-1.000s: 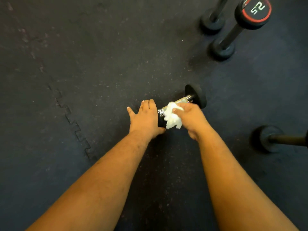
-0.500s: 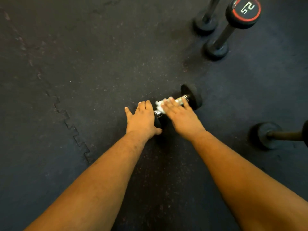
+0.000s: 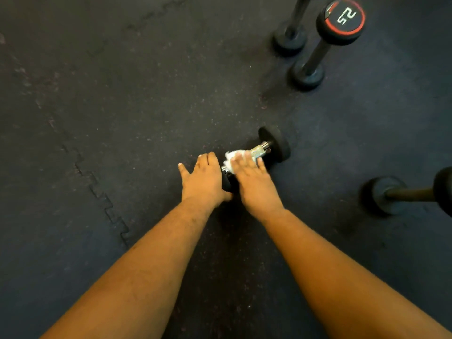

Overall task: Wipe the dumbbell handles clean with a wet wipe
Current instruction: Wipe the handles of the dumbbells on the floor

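A small black-ended dumbbell with a knurled chrome handle [image 3: 260, 150] lies on the dark speckled rubber floor [image 3: 122, 94]. The right hand [image 3: 254, 182] presses a crumpled white wet wipe [image 3: 233, 156] onto the handle's near half, fingers straight and close together. The left hand [image 3: 203, 179] rests flat over the dumbbell's near end, fingers extended, thumb spread. Beyond the dumbbell stands an upright black dumbbell with a red-ringed end [image 3: 325, 45].
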